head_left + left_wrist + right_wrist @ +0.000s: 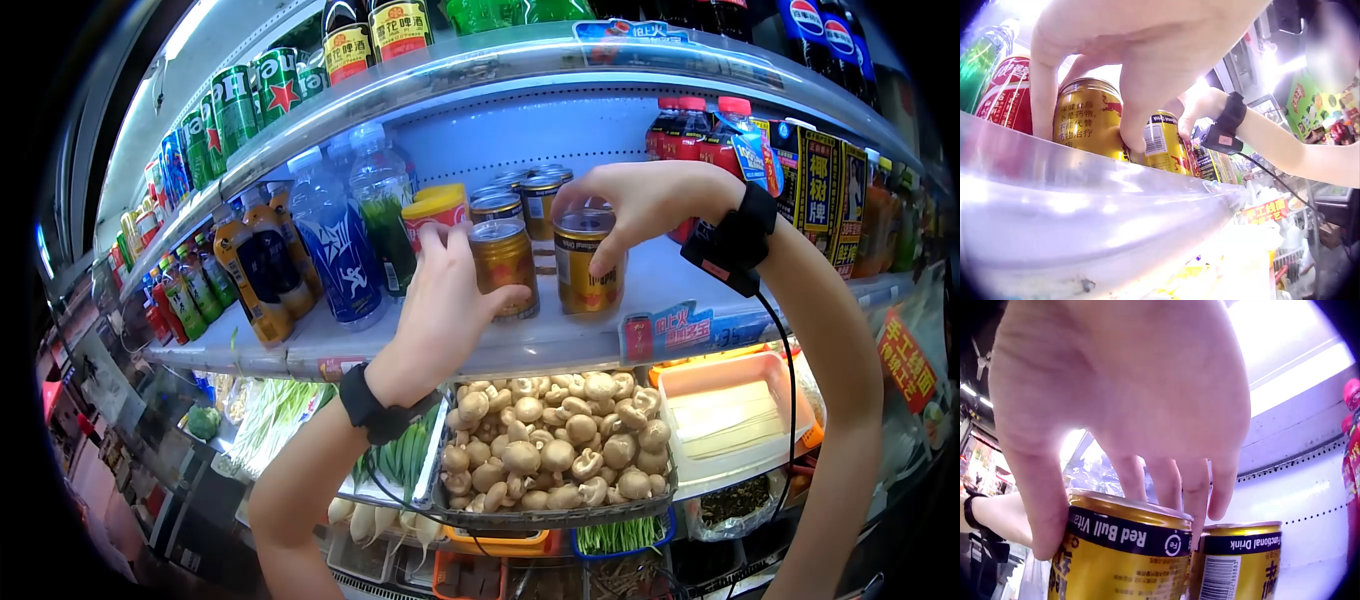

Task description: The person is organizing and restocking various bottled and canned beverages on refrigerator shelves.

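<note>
My left hand (440,300) holds a gold can (508,265) at the shelf's front, thumb on its right side and fingers at its left. In the left wrist view that gold can (1088,122) shows Chinese lettering. To its right, my right hand (650,200) grips a gold Red Bull can (588,270) from above, thumb on the near side. The right wrist view shows this Red Bull can (1125,550) close up, its lettering upside down, beside another gold can (1235,562). Several more gold cans (497,207) stand behind. A red can with a yellow lid (436,205) is behind my left fingers.
Clear and blue plastic bottles (340,240) stand left of the cans, red-capped bottles (690,130) to the right. The upper shelf edge (480,60) runs above my hands. Below, a crate of mushrooms (560,515) and a pink tray (720,480) sit under the shelf.
</note>
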A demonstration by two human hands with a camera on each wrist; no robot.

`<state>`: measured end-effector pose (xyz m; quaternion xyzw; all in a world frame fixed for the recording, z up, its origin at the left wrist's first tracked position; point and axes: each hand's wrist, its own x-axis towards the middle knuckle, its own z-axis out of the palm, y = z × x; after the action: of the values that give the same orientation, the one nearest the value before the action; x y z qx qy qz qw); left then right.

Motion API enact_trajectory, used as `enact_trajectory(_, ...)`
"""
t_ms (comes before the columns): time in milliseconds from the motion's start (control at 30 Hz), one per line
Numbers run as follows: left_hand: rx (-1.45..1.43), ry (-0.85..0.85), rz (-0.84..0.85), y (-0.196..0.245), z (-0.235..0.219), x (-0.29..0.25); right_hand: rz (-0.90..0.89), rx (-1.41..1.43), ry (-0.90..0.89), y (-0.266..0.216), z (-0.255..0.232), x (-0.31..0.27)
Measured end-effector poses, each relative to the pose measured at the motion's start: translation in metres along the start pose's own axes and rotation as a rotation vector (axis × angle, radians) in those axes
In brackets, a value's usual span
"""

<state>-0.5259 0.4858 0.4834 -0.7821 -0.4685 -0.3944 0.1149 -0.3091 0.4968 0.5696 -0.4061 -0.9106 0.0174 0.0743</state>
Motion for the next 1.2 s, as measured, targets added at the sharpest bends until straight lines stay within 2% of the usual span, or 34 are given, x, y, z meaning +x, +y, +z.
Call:
enact_trajectory(33, -0.003, -0.001, 0.000, 0.002, -0.004, 0.001, -0.029, 0.005, 0.032, 0.002, 0.000, -0.002)
enact_trajectory(100, 0.060, 0.224, 0.221, 0.007, -0.010, 0.002, -0.054, 0.042, 0.048, 0.008, 0.005, -0.009)
enact_trajectory(133, -0.099, 0.204, 0.264, 0.009, -0.013, 0.005, -0.048, 0.089, 0.154, 0.007, 0.005, -0.014)
enact_trajectory(167, -0.099, 0.204, 0.264, 0.010, -0.013, 0.010, -0.046, 0.135, 0.261, 0.007, 0.005, -0.017)
enact_trajectory(200, -0.221, 0.173, 0.334, 0.012, -0.013, 0.014, -0.098, 0.282, 0.362, 0.019, 0.009, -0.018)
enact_trajectory(233, -0.341, 0.138, 0.401, 0.013, -0.013, 0.014, -0.099, 0.280, 0.358, 0.020, 0.009, -0.022)
enact_trajectory(300, -0.316, 0.119, 0.387, 0.016, -0.014, 0.015, -0.148, 0.487, 0.489, 0.024, 0.012, -0.027)
enact_trajectory(367, -0.305, -0.044, 0.369, 0.027, -0.012, 0.023, -0.107, 0.576, 0.507, 0.021, 0.014, -0.035)
enact_trajectory(433, -0.443, -0.170, 0.288, 0.032, -0.010, 0.035, -0.093, 0.826, 0.670, 0.018, 0.020, -0.038)
enact_trajectory(467, -0.517, -0.208, 0.244, 0.037, -0.007, 0.042, -0.074, 1.083, 0.656, 0.011, 0.026, -0.041)
enact_trajectory(500, -0.572, -0.224, 0.202, 0.037, -0.013, 0.052, -0.075, 1.083, 0.656, 0.009, 0.026, -0.039)
enact_trajectory(567, -0.541, -0.264, 0.256, 0.028, -0.020, 0.079, -0.003, 1.196, 0.673, 0.013, 0.036, -0.043)
enact_trajectory(633, -0.538, -0.250, 0.356, 0.026, -0.024, 0.087, -0.013, 1.197, 0.661, 0.015, 0.038, -0.045)
enact_trajectory(700, -0.471, -0.324, 0.458, 0.027, -0.034, 0.098, 0.060, 0.945, 0.558, 0.013, 0.042, -0.048)
enact_trajectory(733, -0.398, -0.352, 0.533, 0.031, -0.038, 0.101, 0.041, 0.677, 0.536, 0.014, 0.042, -0.048)
enact_trajectory(767, -0.305, -0.444, 0.584, 0.035, -0.038, 0.105, 0.042, 0.694, 0.528, 0.016, 0.044, -0.048)
enact_trajectory(800, -0.252, -0.437, 0.603, 0.039, -0.039, 0.105, 0.052, 0.572, 0.462, 0.017, 0.039, -0.051)
enact_trajectory(867, -0.205, -0.451, 0.600, 0.039, -0.031, 0.103, 0.093, 0.443, 0.383, 0.024, 0.026, -0.052)
enact_trajectory(933, -0.034, -0.488, 0.625, 0.044, -0.027, 0.107, 0.114, 0.388, 0.457, 0.031, 0.025, -0.049)
enact_trajectory(1033, 0.020, -0.520, 0.619, 0.043, -0.023, 0.106, 0.159, 0.339, 0.505, 0.049, 0.023, -0.038)
enact_trajectory(1100, 0.033, -0.556, 0.594, 0.044, -0.021, 0.106, 0.218, 0.151, 0.495, 0.066, 0.022, -0.026)
enact_trajectory(1200, 0.021, -0.623, 0.565, 0.044, -0.013, 0.106, 0.312, 0.130, 0.457, 0.053, 0.025, -0.014)
